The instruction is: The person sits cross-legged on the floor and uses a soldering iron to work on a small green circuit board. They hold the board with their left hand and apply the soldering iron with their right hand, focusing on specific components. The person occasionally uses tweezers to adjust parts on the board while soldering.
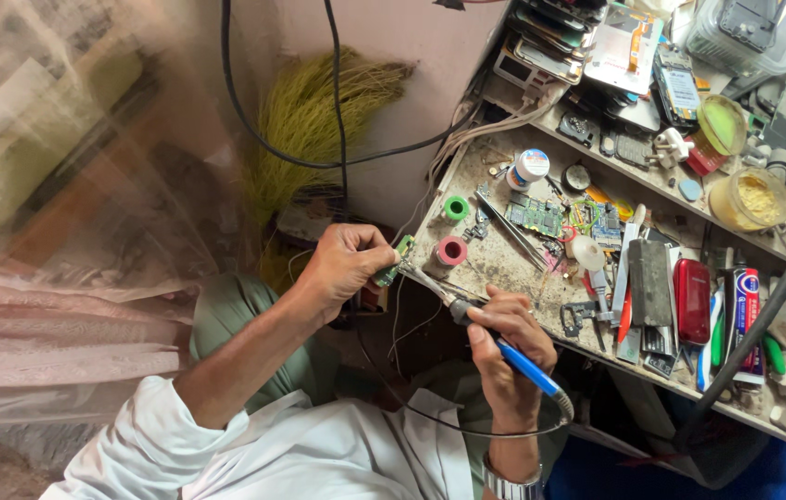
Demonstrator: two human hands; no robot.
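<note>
Cluttered workbench (504, 268) spreads beyond both hands, strewn with tools and phone parts. Left hand (342, 268) pinches a small green circuit board (396, 260) (just off the bench's near edge); right hand (504, 343) grips a blue-handled soldering iron (495, 341), tip touching the board. Pink tape roll (451, 251) sits just beyond.

place: small phone-repair workshop
bench: cluttered worktop (504, 264), stained, tools all over
evidence: circuit boards (536, 215), stacked phones (550, 42), tweezers (510, 231), soldering iron (504, 347), solder spools (451, 251)
wiring: loose cables (337, 102) on wall
</note>
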